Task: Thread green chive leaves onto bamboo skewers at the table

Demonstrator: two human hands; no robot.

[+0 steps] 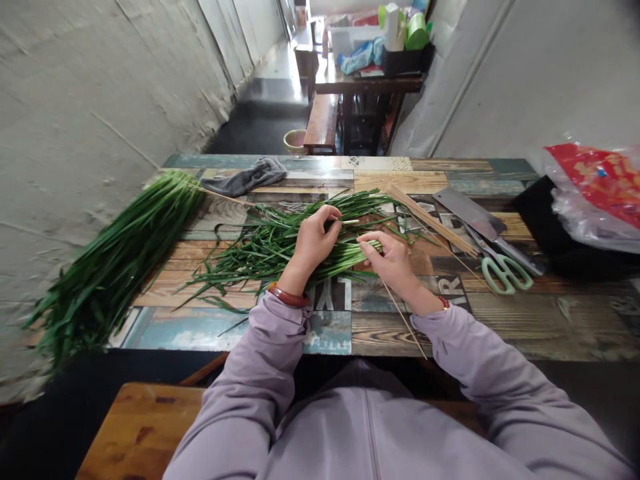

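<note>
Greens strew a patchwork table between walls.

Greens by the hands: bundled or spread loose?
Spread loose: the greens fan out over the tabletop, leaves crossing at many angles, no tie visible. Near the right hand, the stems lie closer together.

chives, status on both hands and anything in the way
Left hand pinching chive stalk; right hand pinching thin skewer. Loose chives beneath both. Cleaver, scissors off to right.
</note>
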